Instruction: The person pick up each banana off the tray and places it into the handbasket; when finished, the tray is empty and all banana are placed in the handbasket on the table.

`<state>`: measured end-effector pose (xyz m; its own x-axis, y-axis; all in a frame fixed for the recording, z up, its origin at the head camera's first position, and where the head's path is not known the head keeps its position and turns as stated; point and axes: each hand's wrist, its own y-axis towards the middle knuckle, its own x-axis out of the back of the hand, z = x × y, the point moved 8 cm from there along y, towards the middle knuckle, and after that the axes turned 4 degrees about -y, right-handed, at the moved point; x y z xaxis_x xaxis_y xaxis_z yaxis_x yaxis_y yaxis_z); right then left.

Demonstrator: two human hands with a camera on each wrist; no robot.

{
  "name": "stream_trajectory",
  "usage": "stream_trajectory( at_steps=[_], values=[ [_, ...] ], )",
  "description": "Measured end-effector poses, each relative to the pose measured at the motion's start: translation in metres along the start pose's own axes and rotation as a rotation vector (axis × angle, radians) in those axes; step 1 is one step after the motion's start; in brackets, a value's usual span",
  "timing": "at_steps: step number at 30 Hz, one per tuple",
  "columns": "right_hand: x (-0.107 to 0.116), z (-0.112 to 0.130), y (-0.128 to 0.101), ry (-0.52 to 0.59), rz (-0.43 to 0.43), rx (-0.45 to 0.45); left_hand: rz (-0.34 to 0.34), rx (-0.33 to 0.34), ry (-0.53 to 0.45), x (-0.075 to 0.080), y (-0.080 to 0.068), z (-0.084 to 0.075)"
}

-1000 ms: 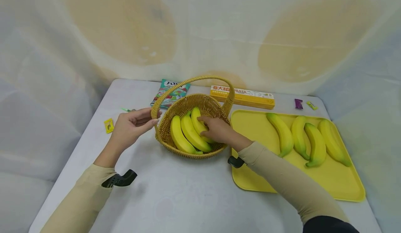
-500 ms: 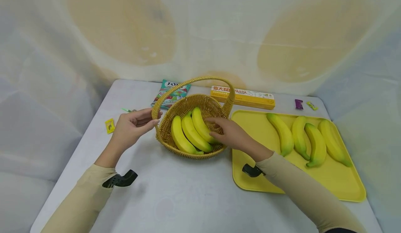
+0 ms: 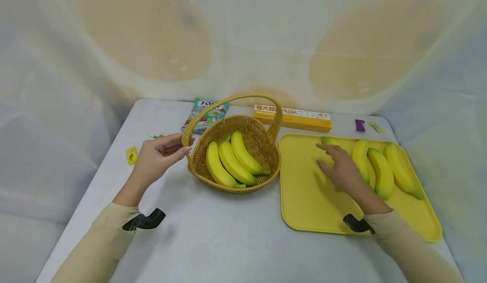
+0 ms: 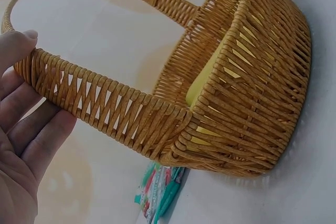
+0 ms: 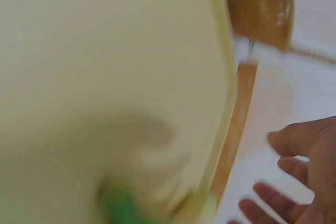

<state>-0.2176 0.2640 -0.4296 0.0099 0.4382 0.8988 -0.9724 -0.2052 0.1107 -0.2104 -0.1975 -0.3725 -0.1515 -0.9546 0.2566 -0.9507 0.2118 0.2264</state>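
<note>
On the far left of the table [image 3: 228,240] lies a small yellow packet [image 3: 131,155]. Just beside it, the left hand [image 3: 157,158] holds the wicker basket [image 3: 272,156] by the foot of its arched handle [image 3: 228,101], thumb on top and fingers curled underneath (the left wrist view shows the weave resting against the fingers [image 4: 31,129]). Three bananas in the basket [image 3: 232,160] lie side by side. Behind it sit a green sweet bag [image 3: 207,112] and a long yellow pasta box [image 3: 293,117]. To the right, touching the basket, is the yellow tray [image 3: 304,190], where the right hand [image 3: 342,169] hovers low with relaxed, spread fingers over the leftmost banana [image 3: 328,141], gripping nothing. Three more tray bananas [image 3: 382,171] lie beyond it. Two small sweets [image 3: 367,126] lie near the far right corner.
</note>
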Motion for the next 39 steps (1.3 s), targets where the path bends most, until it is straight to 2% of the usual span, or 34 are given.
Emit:
stream_trajectory(
  at_steps=[4, 8, 12, 15, 21, 25, 28, 39],
  values=[
    [0.013, -0.04, -0.004, -0.132, -0.025, -0.107, -0.005, 0.0, 0.007, 0.0, 0.0, 0.0],
    [0.012, -0.06, -0.006, -0.218, 0.035, -0.152, -0.008, -0.003, 0.005, 0.001, 0.0, 0.0],
    [0.002, -0.067, -0.008, -0.235, 0.146, -0.183, -0.004, 0.0, 0.008, 0.0, 0.0, 0.0],
    [-0.004, -0.07, -0.008, -0.231, 0.199, -0.219, -0.002, 0.002, 0.016, -0.001, 0.0, 0.0],
    [-0.004, -0.066, -0.007, -0.231, 0.194, -0.206, -0.008, -0.006, 0.017, 0.001, 0.001, 0.001],
    [0.002, -0.052, -0.007, -0.189, 0.16, -0.171, -0.011, -0.01, 0.017, 0.001, 0.001, 0.001],
    [0.009, -0.032, -0.008, -0.133, 0.155, -0.137, -0.014, -0.008, 0.021, 0.001, 0.0, 0.001],
    [0.027, 0.079, -0.007, 0.106, 0.244, 0.06, -0.009, -0.007, 0.017, 0.0, 0.002, 0.003]
  ],
)
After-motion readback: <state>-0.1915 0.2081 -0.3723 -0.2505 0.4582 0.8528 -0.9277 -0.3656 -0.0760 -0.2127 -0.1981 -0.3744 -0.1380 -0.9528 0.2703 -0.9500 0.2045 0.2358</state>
